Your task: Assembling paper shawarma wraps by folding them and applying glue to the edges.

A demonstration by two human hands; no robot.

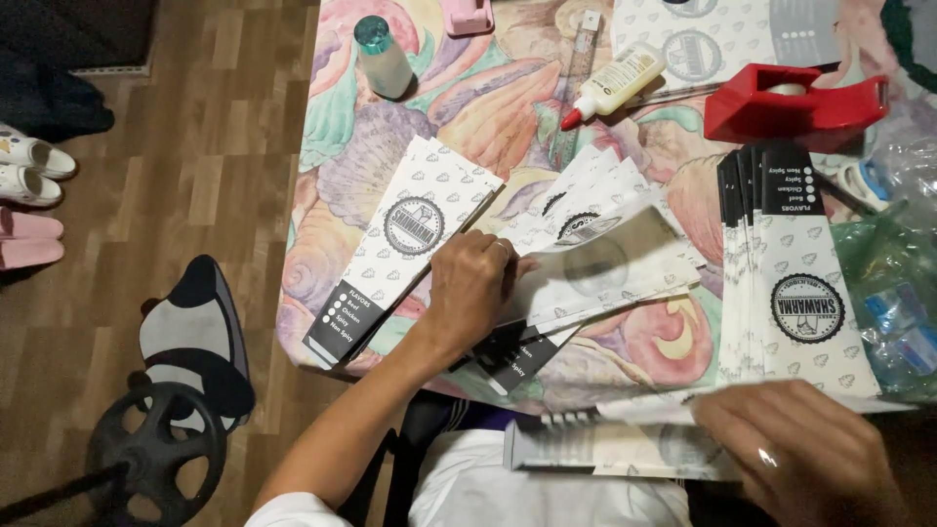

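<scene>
Your left hand [471,285] presses flat, fingers spread, on the loose fan of paper sleeves [595,256] mid-table, your right hand [795,444] pinches one folded sleeve [605,447] at the near edge — ease that press and the fan may slide apart

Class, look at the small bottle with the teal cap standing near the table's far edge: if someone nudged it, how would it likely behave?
The bottle stands upright, tall for its narrow base, so a push near the cap would probably tip it. Its round body suggests it would then roll on the patterned tablecloth. Being small, it is probably light.
</scene>
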